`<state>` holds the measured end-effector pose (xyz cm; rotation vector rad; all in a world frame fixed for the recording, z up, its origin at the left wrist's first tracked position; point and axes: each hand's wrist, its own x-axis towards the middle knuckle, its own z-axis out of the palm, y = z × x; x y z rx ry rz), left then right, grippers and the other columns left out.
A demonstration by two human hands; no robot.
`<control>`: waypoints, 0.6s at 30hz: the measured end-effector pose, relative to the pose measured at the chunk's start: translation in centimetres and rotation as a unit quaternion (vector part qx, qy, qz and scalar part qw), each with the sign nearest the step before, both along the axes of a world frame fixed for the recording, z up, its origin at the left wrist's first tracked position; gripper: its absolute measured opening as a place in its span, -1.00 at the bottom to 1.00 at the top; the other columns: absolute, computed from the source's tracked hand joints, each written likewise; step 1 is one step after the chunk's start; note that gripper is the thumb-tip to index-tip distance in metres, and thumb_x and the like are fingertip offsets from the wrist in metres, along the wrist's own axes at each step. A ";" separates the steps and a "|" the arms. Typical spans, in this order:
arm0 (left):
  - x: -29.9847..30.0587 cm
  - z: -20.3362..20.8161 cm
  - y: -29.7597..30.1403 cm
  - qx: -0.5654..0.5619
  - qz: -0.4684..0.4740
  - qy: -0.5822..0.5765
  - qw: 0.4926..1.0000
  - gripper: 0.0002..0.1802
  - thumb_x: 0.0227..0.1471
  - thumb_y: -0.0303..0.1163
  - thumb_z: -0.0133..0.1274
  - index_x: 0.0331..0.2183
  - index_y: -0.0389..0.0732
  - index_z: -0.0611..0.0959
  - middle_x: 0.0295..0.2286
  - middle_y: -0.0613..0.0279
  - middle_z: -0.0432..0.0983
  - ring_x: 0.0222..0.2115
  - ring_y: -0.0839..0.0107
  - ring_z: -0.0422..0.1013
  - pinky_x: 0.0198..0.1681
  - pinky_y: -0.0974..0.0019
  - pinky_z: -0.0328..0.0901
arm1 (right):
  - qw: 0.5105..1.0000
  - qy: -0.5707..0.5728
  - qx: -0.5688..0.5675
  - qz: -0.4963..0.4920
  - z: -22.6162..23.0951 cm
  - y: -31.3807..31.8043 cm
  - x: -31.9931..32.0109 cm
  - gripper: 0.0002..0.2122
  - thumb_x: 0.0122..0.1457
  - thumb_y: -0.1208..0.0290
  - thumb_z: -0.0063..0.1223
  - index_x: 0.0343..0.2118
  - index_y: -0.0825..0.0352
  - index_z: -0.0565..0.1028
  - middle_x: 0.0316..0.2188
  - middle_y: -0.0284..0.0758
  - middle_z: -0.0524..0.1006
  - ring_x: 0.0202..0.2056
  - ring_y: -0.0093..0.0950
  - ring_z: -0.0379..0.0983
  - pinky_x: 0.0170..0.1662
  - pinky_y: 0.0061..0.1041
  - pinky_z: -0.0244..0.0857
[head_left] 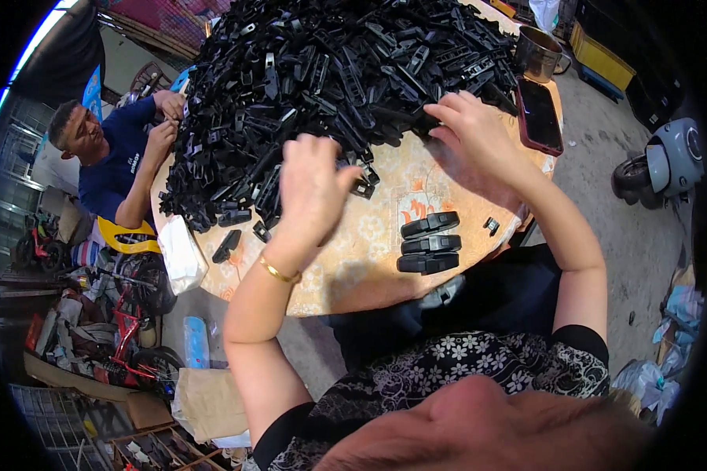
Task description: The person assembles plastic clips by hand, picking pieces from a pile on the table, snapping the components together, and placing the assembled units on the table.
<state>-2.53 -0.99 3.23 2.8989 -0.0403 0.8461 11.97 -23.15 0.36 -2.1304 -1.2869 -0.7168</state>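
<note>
A big heap of black plastic parts [353,71] covers most of the table. My left hand [313,188], with a gold bangle at the wrist, is over the heap's near edge. Its thumb sticks out from the slightly blurred fingers, and nothing shows in it. At the heap's right edge is my right hand [473,132], its fingers bent and apart, with no part visible between them. Close to my lap, three black parts [430,242] lie in a stacked row on the table. One small black piece [492,226] lies just right of them.
The round table has a flowered orange cover [353,275]. A phone [539,116] and a metal mug [539,55] stand along its right side. At left are a white packet [182,255] and a co-worker [118,157] with hands at the heap. A scooter [668,161] is parked right.
</note>
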 end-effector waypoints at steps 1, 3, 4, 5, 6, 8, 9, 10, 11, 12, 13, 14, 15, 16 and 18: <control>0.4 -0.4 1.4 0.030 0.042 -0.002 0.999 -0.67 -0.23 -0.29 0.30 -0.40 -0.26 0.60 -0.36 0.10 0.43 -0.27 0.11 0.32 -0.22 0.16 0.29 | 1.000 -0.001 0.001 0.000 -0.4 0.4 0.7 -0.84 0.02 0.43 0.12 -0.32 0.31 0.57 -0.46 -0.29 0.50 -0.28 -0.26 0.42 -0.25 -0.34 0.34; 0.8 -0.5 3.1 0.073 0.093 0.005 0.993 -0.67 -0.22 -0.30 0.29 -0.40 -0.25 0.57 -0.37 0.10 0.43 -0.29 0.11 0.32 -0.23 0.16 0.29 | 0.996 -0.026 -0.083 -0.009 -1.1 0.8 1.6 -0.84 0.00 0.49 0.11 -0.31 0.31 0.57 -0.46 -0.31 0.50 -0.25 -0.29 0.40 -0.24 -0.36 0.36; 0.9 -0.5 3.4 0.073 0.092 0.004 0.993 -0.67 -0.22 -0.30 0.29 -0.40 -0.25 0.57 -0.37 0.10 0.43 -0.29 0.11 0.32 -0.23 0.16 0.29 | 0.996 -0.027 -0.082 -0.010 -1.3 0.7 1.8 -0.84 0.00 0.49 0.11 -0.31 0.31 0.57 -0.46 -0.31 0.50 -0.25 -0.29 0.40 -0.24 -0.36 0.36; 1.1 -0.4 3.5 0.056 0.086 0.024 0.994 -0.71 -0.21 -0.33 0.28 -0.43 -0.26 0.55 -0.40 0.11 0.44 -0.29 0.12 0.32 -0.23 0.16 0.28 | 0.996 -0.028 -0.086 -0.017 -1.3 0.6 2.0 -0.83 -0.02 0.50 0.13 -0.31 0.32 0.56 -0.46 -0.31 0.50 -0.27 -0.26 0.41 -0.24 -0.35 0.36; 1.1 -0.4 3.6 0.039 0.081 0.044 0.995 -0.74 -0.20 -0.37 0.26 -0.45 -0.26 0.54 -0.42 0.11 0.44 -0.29 0.12 0.33 -0.24 0.16 0.28 | 0.995 -0.028 -0.089 -0.023 -1.2 0.7 1.9 -0.82 -0.04 0.50 0.15 -0.31 0.33 0.56 -0.46 -0.30 0.50 -0.29 -0.24 0.42 -0.24 -0.34 0.37; 1.0 -0.7 3.5 0.025 0.056 0.011 0.998 -0.80 -0.17 -0.44 0.21 -0.47 -0.26 0.51 -0.48 0.11 0.45 -0.33 0.13 0.35 -0.26 0.17 0.29 | 0.998 0.032 -0.049 0.001 -0.6 0.0 1.3 -0.82 -0.01 0.51 0.13 -0.30 0.35 0.56 -0.43 -0.31 0.52 -0.31 -0.29 0.45 -0.24 -0.38 0.38; 0.9 -0.7 3.0 0.013 0.043 -0.016 0.999 -0.81 -0.17 -0.45 0.19 -0.46 -0.26 0.51 -0.49 0.10 0.45 -0.36 0.12 0.36 -0.29 0.16 0.29 | 0.996 0.091 -0.010 0.021 -0.4 -0.6 0.8 -0.83 0.02 0.51 0.11 -0.29 0.36 0.57 -0.41 -0.32 0.54 -0.32 -0.35 0.48 -0.25 -0.42 0.39; 0.9 -0.6 2.4 0.001 0.031 -0.042 0.999 -0.82 -0.17 -0.47 0.17 -0.46 -0.25 0.50 -0.50 0.09 0.45 -0.39 0.11 0.37 -0.31 0.15 0.30 | 0.996 0.091 -0.010 0.021 -0.6 -1.1 0.5 -0.83 0.02 0.51 0.11 -0.29 0.36 0.57 -0.41 -0.32 0.54 -0.32 -0.35 0.48 -0.25 -0.42 0.39; 0.7 -0.5 1.6 0.000 0.019 -0.058 0.998 -0.83 -0.17 -0.49 0.15 -0.45 -0.26 0.49 -0.51 0.09 0.44 -0.45 0.10 0.38 -0.36 0.14 0.30 | 0.960 0.262 0.019 0.099 -0.8 -1.7 0.3 -0.83 0.06 0.52 0.08 -0.27 0.38 0.56 -0.39 -0.33 0.55 -0.33 -0.43 0.48 -0.26 -0.46 0.38; 0.6 -0.5 0.3 -0.003 -0.025 -0.071 0.997 -0.84 -0.18 -0.51 0.14 -0.47 -0.26 0.48 -0.51 0.07 0.44 -0.47 0.08 0.38 -0.38 0.12 0.30 | 0.890 0.421 0.049 0.168 -0.8 -2.4 -0.2 -0.83 0.09 0.52 0.04 -0.25 0.39 0.56 -0.36 -0.33 0.57 -0.34 -0.52 0.49 -0.27 -0.50 0.37; 0.2 -0.9 -0.6 -0.015 -0.085 -0.059 0.995 -0.84 -0.18 -0.52 0.14 -0.47 -0.26 0.48 -0.50 0.07 0.43 -0.45 0.08 0.38 -0.37 0.12 0.30 | 0.872 0.464 -0.008 0.159 -0.3 -2.4 -1.0 -0.82 0.09 0.52 0.05 -0.23 0.39 0.56 -0.35 -0.32 0.56 -0.33 -0.53 0.47 -0.26 -0.52 0.36; -0.1 -1.3 -1.4 -0.026 -0.146 -0.046 0.988 -0.84 -0.18 -0.52 0.15 -0.48 -0.25 0.48 -0.50 0.07 0.43 -0.44 0.09 0.37 -0.35 0.13 0.30 | 0.848 0.503 -0.066 0.151 0.1 -2.3 -1.7 -0.81 0.10 0.52 0.05 -0.22 0.39 0.55 -0.34 -0.30 0.54 -0.32 -0.55 0.46 -0.26 -0.53 0.34; -0.3 -1.6 -2.4 -0.043 -0.198 -0.011 0.979 -0.83 -0.18 -0.51 0.17 -0.48 -0.25 0.48 -0.47 0.08 0.42 -0.42 0.10 0.37 -0.33 0.14 0.29 | 0.884 0.434 -0.083 0.154 -0.3 -2.5 -2.0 -0.81 0.08 0.51 0.07 -0.23 0.38 0.56 -0.35 -0.28 0.52 -0.31 -0.50 0.46 -0.24 -0.51 0.34; -0.3 -1.8 -3.2 -0.059 -0.249 0.023 0.966 -0.82 -0.17 -0.50 0.18 -0.48 -0.25 0.48 -0.45 0.09 0.42 -0.40 0.11 0.36 -0.31 0.15 0.29 | 0.913 0.362 -0.101 0.157 -0.9 -2.6 -2.2 -0.81 0.06 0.50 0.08 -0.24 0.37 0.57 -0.37 -0.26 0.51 -0.30 -0.44 0.46 -0.22 -0.49 0.34; -0.3 -2.5 -3.9 -0.081 -0.307 0.062 0.946 -0.78 -0.17 -0.47 0.22 -0.44 -0.26 0.51 -0.39 0.10 0.41 -0.35 0.12 0.35 -0.26 0.19 0.29 | 0.931 0.314 -0.073 0.171 -1.0 -2.9 -2.4 -0.79 0.00 0.46 0.16 -0.25 0.34 0.58 -0.38 -0.24 0.47 -0.29 -0.29 0.45 -0.19 -0.42 0.33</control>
